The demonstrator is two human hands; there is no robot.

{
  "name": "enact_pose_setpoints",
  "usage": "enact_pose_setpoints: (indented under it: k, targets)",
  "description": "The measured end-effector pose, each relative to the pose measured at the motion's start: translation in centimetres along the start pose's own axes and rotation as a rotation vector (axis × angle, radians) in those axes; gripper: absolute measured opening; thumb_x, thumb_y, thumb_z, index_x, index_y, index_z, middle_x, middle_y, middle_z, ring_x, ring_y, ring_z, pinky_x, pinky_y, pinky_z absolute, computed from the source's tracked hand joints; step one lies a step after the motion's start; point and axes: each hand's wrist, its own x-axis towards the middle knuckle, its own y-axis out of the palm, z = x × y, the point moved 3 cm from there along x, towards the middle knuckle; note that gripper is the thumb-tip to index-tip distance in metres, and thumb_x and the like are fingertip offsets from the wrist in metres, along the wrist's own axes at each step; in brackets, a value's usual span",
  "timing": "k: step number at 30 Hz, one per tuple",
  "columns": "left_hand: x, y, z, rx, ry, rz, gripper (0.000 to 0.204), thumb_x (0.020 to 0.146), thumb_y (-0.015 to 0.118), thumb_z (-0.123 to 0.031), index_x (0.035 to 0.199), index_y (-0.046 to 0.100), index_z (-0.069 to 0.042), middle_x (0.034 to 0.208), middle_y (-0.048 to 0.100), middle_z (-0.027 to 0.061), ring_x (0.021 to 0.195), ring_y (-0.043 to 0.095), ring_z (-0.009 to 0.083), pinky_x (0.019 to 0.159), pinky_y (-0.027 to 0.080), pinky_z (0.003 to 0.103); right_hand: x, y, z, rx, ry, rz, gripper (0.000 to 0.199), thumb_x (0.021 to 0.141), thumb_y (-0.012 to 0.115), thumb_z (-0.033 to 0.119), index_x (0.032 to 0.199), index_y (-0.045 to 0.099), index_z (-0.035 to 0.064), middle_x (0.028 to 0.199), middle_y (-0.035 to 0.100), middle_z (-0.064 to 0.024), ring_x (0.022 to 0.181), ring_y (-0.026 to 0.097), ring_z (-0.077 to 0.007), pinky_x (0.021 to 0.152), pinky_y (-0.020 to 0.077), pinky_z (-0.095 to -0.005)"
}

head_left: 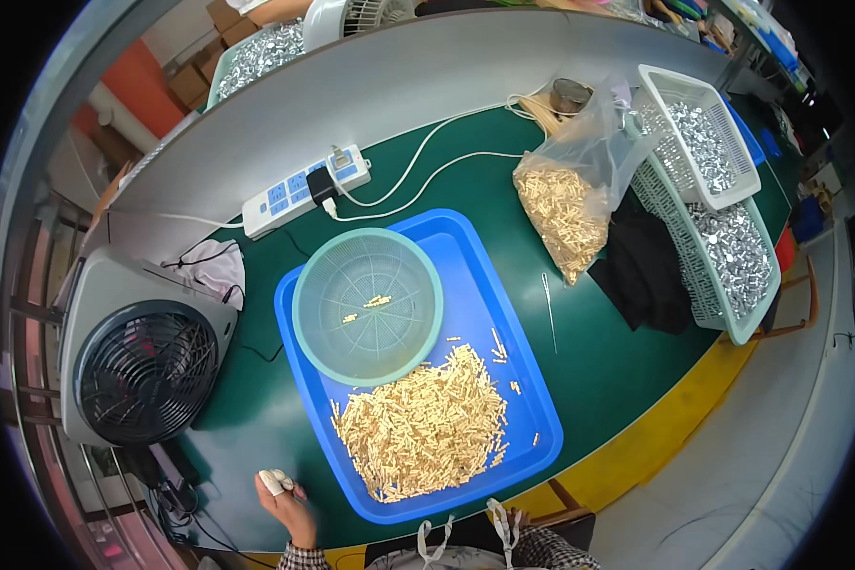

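Note:
My left hand (289, 507) is at the table's front edge, left of the blue tray (532, 380). Pale covers wrap some of its fingertips. Its fingers are curled in together, and whatever may be between them is hidden. My right hand (514, 519) shows only in part at the tray's front edge, beside white apron ties; its fingers are hidden. A heap of small gold-coloured metal pins (423, 427) fills the near part of the tray. On the tray's far left sits a round pale green sieve (299, 323) with a few pins inside.
A grey fan (147, 370) stands left, near a power strip (304, 190). A clear bag of gold pins (565, 214), tweezers (549, 313) and black cloth (641, 266) lie right. Beyond them, a green basket (670, 218) and white basket (746, 152) hold silver parts.

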Motion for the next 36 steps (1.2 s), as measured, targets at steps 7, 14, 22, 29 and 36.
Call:
enact_pose_setpoints:
  k: [7,14,22,29,36]
  targets:
    - [-0.4,1.7,2.9,0.054,0.009,0.002,0.026,0.096,0.037,-0.027,0.078,0.041,-0.008,0.058,0.037,-0.0014,0.041,0.033,0.0052,0.036,0.027,0.019,-0.1,7.1,-0.9,0.010,-0.051,-0.043,0.037,0.088,0.042,0.025,0.124,0.041,0.0167,0.132,0.030,-0.0129,0.116,0.037,-0.0301,0.094,0.0317,-0.0480]
    - [-0.3,2.7,3.0,0.108,0.083,0.000,0.026,0.096,0.037,-0.027,0.078,0.041,-0.009,0.059,0.039,-0.0017,0.040,0.033,0.0041,0.034,0.025,0.018,3.1,12.8,-1.0,0.040,-0.091,-0.081,0.032,0.087,0.043,0.024,0.118,0.043,0.0153,0.125,0.033,-0.0128,0.110,0.040,-0.0293,0.090,0.0333,-0.0473]
    - [-0.7,0.6,3.0,0.207,0.038,-0.047,0.028,0.095,0.037,-0.029,0.077,0.044,-0.010,0.059,0.043,-0.0020,0.041,0.033,0.0040,0.036,0.026,0.018,25.5,1.5,7.3,0.142,-0.210,-0.068,0.027,0.087,0.045,0.023,0.112,0.046,0.0137,0.118,0.037,-0.0126,0.104,0.043,-0.0285,0.085,0.0351,-0.0465]
    - [0.0,1.6,3.8,0.193,-0.156,0.052,0.031,0.095,0.039,-0.036,0.078,0.050,-0.013,0.064,0.045,-0.0055,0.051,0.036,0.0036,0.045,0.029,0.017,13.7,10.7,2.3,0.118,-0.255,-0.031,0.023,0.086,0.046,0.022,0.107,0.048,0.0123,0.111,0.041,-0.0125,0.098,0.046,-0.0277,0.080,0.0367,-0.0459]
    - [-0.6,2.2,3.1,0.170,-0.125,0.077,0.026,0.095,0.039,-0.030,0.081,0.047,-0.010,0.067,0.043,-0.0039,0.057,0.036,0.0061,0.048,0.032,0.020,16.7,13.5,3.9,0.192,-0.379,-0.060,0.020,0.085,0.047,0.021,0.101,0.050,0.0109,0.105,0.045,-0.0123,0.092,0.048,-0.0269,0.076,0.0383,-0.0452]
